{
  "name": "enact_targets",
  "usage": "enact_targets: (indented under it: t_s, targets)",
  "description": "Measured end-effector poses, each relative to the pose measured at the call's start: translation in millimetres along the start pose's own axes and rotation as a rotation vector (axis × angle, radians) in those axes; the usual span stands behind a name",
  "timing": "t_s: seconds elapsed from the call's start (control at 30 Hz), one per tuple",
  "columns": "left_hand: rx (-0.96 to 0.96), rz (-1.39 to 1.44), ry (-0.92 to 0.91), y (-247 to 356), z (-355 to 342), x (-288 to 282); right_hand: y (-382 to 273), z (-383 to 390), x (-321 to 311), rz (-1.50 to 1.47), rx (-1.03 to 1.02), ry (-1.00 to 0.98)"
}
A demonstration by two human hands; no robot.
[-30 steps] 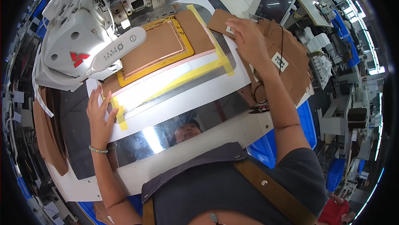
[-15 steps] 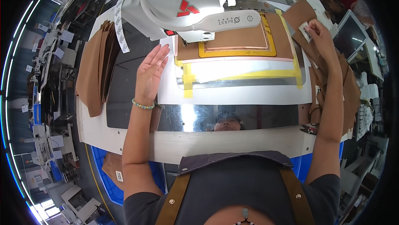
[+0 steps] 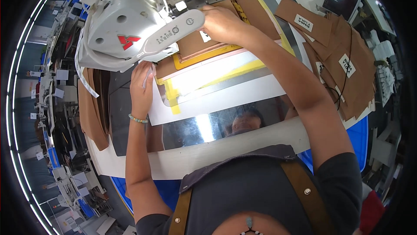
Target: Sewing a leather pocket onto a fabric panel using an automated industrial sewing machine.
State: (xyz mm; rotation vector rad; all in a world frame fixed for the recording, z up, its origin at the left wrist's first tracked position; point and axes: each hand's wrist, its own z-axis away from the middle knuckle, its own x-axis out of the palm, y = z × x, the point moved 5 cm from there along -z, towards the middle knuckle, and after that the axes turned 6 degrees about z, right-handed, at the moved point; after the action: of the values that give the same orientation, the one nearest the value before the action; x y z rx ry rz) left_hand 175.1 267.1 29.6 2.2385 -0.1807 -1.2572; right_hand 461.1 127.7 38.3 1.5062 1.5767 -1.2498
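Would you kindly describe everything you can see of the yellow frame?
The yellow frame looks flat and stiff, with dark marks at upper right. It lies on a brown sheet, around a brown panel, slanted in view. The right hand and a white paddle-shaped arm partly hide it; hand contact is unclear.

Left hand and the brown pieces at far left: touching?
Apart: the head view shows dark plate between the left hand and the brown pieces.

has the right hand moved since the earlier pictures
Yes, the right hand has moved left, toward the white machine, away from the fanned brown pieces.
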Motion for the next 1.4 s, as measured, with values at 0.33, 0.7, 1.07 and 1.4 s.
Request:
enact_targets:
  t_s: [0.33, 0.7, 1.07, 1.4]
  targets:
    - [0.083, -0.04, -0.279, -19, -57, 65, -13, 4, 9, 0.143, -0.111, 0.048]
    - [0.131, -0.115, -0.321, -57, -89, 74, -6, 3, 14, -0.009, -0.057, 0.026]
    - [0.15, -0.026, -0.249, -46, -97, 78, -26, 13, 15, -0.181, -0.189, 0.031]
    - [0.216, -0.122, -0.235, -78, -84, 72, -33, 15, 29, -0.311, -0.33, -0.053]
